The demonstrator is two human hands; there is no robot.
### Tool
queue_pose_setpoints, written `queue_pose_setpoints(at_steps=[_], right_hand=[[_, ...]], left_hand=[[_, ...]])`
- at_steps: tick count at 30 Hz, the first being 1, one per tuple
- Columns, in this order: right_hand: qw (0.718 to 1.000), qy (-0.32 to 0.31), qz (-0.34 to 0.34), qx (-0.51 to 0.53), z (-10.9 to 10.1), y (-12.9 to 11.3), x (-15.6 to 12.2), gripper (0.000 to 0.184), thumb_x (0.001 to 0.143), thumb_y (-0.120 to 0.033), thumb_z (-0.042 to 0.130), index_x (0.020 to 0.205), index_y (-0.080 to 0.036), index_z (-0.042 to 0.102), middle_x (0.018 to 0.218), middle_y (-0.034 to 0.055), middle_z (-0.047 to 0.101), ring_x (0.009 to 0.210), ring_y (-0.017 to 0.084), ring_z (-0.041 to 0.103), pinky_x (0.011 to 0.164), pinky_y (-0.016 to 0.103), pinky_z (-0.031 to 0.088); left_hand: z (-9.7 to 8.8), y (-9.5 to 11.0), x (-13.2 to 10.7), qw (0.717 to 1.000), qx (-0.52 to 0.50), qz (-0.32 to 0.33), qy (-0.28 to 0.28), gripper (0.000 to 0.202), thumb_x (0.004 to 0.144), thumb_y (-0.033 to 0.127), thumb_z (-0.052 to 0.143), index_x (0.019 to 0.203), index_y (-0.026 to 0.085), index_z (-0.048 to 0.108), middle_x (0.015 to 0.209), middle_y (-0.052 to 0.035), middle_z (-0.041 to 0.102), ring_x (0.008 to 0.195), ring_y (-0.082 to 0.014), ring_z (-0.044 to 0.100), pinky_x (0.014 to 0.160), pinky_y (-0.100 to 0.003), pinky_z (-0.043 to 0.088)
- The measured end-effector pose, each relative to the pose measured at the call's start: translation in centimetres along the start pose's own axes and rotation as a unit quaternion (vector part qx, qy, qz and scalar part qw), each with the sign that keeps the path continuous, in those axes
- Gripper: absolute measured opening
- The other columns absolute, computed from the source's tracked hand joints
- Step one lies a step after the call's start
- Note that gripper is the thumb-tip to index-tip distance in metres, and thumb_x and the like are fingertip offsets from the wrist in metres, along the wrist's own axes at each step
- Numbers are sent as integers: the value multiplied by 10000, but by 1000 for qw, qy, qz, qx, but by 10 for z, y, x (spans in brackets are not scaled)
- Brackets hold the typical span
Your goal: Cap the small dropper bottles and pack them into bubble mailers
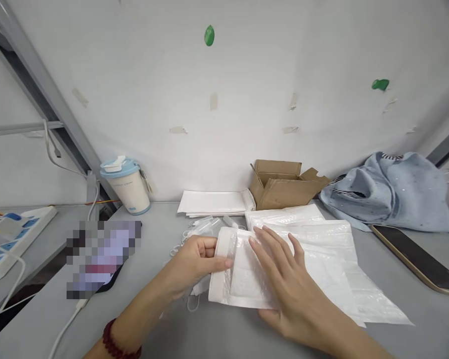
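A white padded mailer (249,279) lies tilted between my hands, a clear strip running near its left end. My left hand (194,259) is closed on that left end, thumb on top and fingers bent behind. My right hand (292,284) rests across the mailer's right part with its fingers stretched out and spread; its thumb is by the lower edge. More white mailers (333,244) lie fanned out beneath and to the right. Behind my left hand are several small clear plastic pieces with white loops (209,227), partly hidden.
An open cardboard box (288,192) and a stack of white envelopes (213,203) stand by the wall. A lidded cup (129,187), a blurred phone (105,264) and a power strip (26,239) are left. A blue cloth bag (392,194) and dark phone (415,257) lie right.
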State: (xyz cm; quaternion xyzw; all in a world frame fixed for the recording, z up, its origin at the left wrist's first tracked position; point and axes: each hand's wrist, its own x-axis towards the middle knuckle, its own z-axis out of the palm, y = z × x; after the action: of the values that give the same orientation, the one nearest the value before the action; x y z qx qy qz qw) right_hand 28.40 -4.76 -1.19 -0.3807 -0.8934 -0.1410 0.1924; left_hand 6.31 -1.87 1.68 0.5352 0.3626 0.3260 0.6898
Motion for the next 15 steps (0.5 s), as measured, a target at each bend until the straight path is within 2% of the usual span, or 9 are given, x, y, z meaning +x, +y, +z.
queue_pose_setpoints(at_steps=[2, 5, 10, 12, 15], right_hand=[[1000, 10, 16, 25, -1, 1, 0, 901, 615, -217, 532, 1442, -89, 198, 1385, 244, 370, 1302, 406, 300, 1000, 681, 236], [998, 23, 19, 47, -1, 2, 1, 868, 624, -201, 533, 1424, -97, 214, 1291, 216, 451, 1236, 370, 372, 1011, 639, 252], [997, 36, 24, 56, 2, 3, 1, 783, 684, -125, 498, 1413, -113, 214, 1245, 177, 509, 1150, 305, 442, 971, 540, 329], [997, 33, 34, 61, 2, 7, 2, 745, 699, -120, 498, 1398, -124, 238, 1216, 162, 537, 1094, 291, 478, 938, 507, 358], [996, 41, 52, 55, 2, 14, 3, 698, 698, -129, 519, 1358, -132, 292, 1165, 155, 564, 1025, 290, 509, 883, 474, 389]], left_hand=[[0, -2, 1, 1000, 2, 0, 4, 273, 711, 236, 740, 963, 135, 719, 876, -72, 740, 815, -198, 679, 778, -279, 511], [2, -7, 5, 998, 37, -18, 44, 217, 704, 206, 715, 910, 140, 717, 821, -48, 726, 757, -174, 661, 669, -231, 498], [9, -11, 8, 980, 140, -43, 137, 66, 716, 212, 638, 720, 147, 653, 608, 7, 626, 507, -113, 544, 459, -196, 393], [6, -6, 6, 972, 179, -39, 148, 143, 751, 279, 609, 685, 153, 622, 557, 13, 590, 464, -111, 513, 450, -208, 392], [-6, 6, -3, 952, 269, -35, 141, 265, 805, 393, 547, 723, 160, 641, 625, -7, 619, 511, -128, 539, 484, -219, 411]])
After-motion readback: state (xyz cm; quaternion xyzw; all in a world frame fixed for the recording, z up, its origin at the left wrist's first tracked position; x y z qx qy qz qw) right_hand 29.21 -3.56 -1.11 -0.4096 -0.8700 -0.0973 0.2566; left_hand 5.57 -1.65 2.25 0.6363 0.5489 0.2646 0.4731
